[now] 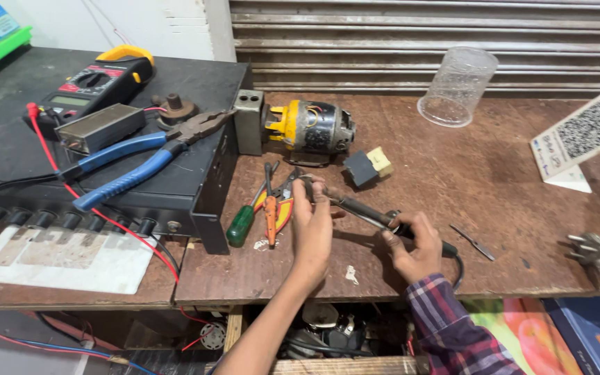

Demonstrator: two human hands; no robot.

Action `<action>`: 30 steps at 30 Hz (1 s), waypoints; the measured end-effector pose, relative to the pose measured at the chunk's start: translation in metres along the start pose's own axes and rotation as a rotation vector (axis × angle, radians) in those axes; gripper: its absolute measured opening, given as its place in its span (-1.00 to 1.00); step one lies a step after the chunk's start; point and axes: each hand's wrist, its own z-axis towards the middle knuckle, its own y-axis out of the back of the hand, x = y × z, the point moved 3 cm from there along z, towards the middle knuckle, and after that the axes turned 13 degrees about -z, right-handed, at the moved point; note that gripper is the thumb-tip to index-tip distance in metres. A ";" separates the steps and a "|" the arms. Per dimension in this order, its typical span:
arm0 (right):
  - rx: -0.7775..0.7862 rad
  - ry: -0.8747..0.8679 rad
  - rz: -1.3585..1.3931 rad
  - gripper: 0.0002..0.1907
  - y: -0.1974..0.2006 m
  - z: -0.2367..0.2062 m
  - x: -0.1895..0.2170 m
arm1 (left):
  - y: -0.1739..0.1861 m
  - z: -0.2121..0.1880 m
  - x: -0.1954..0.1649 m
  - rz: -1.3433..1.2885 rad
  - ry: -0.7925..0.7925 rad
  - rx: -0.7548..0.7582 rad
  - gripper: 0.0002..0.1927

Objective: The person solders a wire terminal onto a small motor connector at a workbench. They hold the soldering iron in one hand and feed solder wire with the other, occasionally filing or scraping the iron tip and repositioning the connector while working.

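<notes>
I have a soldering iron (373, 217) in both hands, held just above the bench (494, 180) near the middle of its front edge. My right hand (414, 246) is wrapped tight around the dark handle, with the cord looping off behind the wrist; my left hand (312, 222) pinches the metal tip end between narrowed fingers. I judge I am working on the tip, seating or turning it, so the next move calls for a steady handle grip while the left fingers twist.

Just left of my left hand lie a green-handled screwdriver (242, 223) and orange-handled cutters (276, 205). Behind them, toward the back edge, sits a small motor (310, 126) with a yellow end, and a grey and cream block (368, 167) beside it. A black metal box (196, 187) on the left carries blue-handled pliers (133, 163) and a clamp meter (95, 83). A clear plastic cup (458, 87) stands by the rolling shutter (425, 35); a plug (589, 246) lies at the right edge.
</notes>
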 end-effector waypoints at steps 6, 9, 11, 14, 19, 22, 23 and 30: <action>-0.011 0.088 -0.136 -0.74 -0.012 0.005 0.008 | 0.045 0.009 -0.003 0.598 -0.338 -0.091 -0.66; 0.000 0.090 -0.169 -0.76 -0.011 0.010 0.010 | 0.057 0.018 0.017 0.315 0.130 -0.147 -0.63; 0.021 0.081 -0.171 -0.77 -0.013 0.014 0.012 | 0.052 0.027 0.018 0.435 -0.061 -0.122 -0.59; 0.039 0.107 -0.181 -0.78 -0.017 0.024 0.015 | 0.045 0.038 0.020 0.505 -0.224 -0.115 -0.54; 0.106 0.153 -0.216 -0.79 -0.022 0.032 0.013 | 0.044 0.045 0.017 0.414 -0.201 -0.093 -0.49; 0.096 0.175 -0.216 -0.77 -0.019 0.031 0.012 | 0.046 0.047 0.020 0.202 -0.050 -0.092 -0.48; 0.091 0.168 -0.209 -0.77 -0.018 0.031 0.012 | 0.047 0.048 0.022 0.144 -0.035 -0.080 -0.50; 0.089 0.187 -0.198 -0.78 -0.016 0.032 0.013 | 0.057 0.049 0.035 0.300 -0.226 -0.052 -0.67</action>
